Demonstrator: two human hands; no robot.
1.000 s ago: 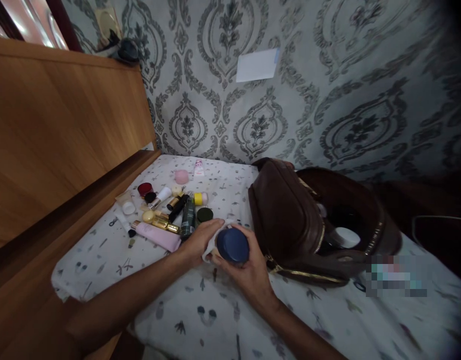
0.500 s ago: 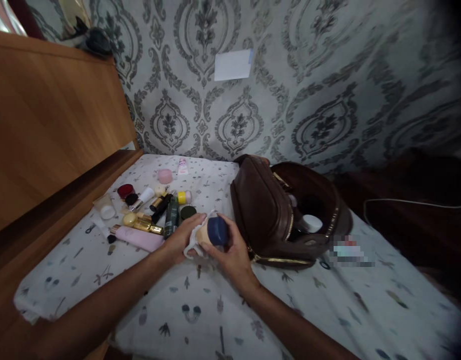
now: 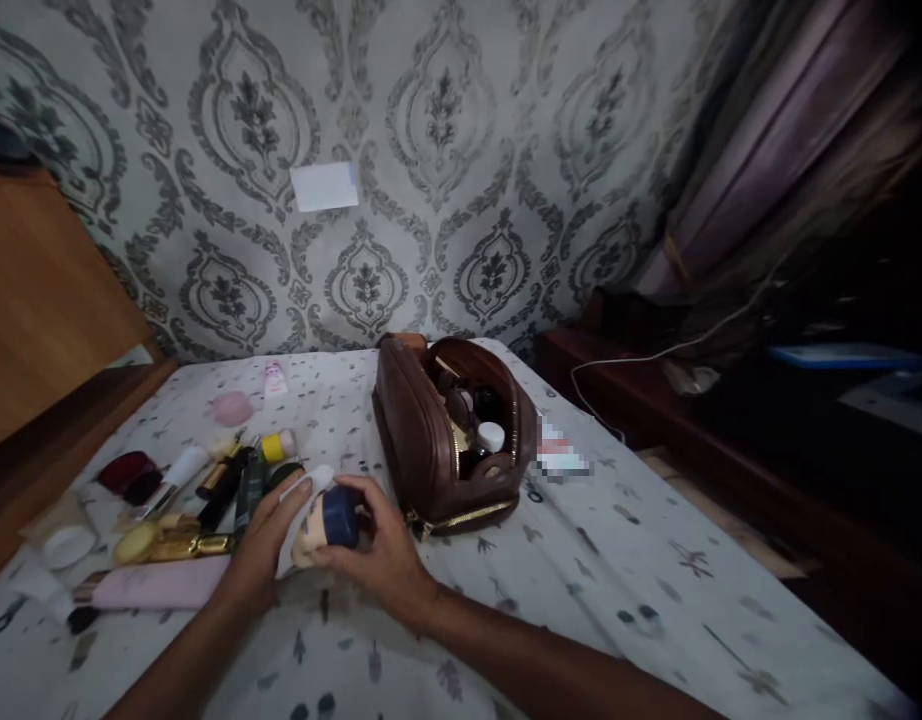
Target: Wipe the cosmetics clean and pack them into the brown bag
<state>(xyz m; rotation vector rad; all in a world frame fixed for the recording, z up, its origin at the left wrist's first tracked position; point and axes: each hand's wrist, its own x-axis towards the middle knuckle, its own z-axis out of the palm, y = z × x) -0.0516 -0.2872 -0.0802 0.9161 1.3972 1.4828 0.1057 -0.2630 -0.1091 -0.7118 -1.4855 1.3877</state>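
Between my hands is a small cream-coloured container [image 3: 309,535] with a dark blue cap [image 3: 339,517]. My right hand [image 3: 390,555] has its fingers and thumb around the capped end. My left hand [image 3: 262,550] holds a white cloth or tissue [image 3: 292,522] against the other side of the container. To the right stands a brown bag [image 3: 416,430], unzipped, with a white-lidded jar [image 3: 490,437] and darker items inside. Left of my hands lie a pink tube [image 3: 161,583], a dark green tube [image 3: 249,490] and gold bottles [image 3: 187,545].
Further left are a red-lidded jar [image 3: 127,472] and a clear tube with a white cap [image 3: 69,547]. A pink round item [image 3: 232,408] and a small pink tube [image 3: 275,379] lie near the patterned wall. A wooden panel [image 3: 48,310] borders the left; a white cable [image 3: 656,355] runs at right.
The view has turned to the right, so the bag and items appear further left. Both hands still hold the container and the cloth, with the container tilted slightly differently.
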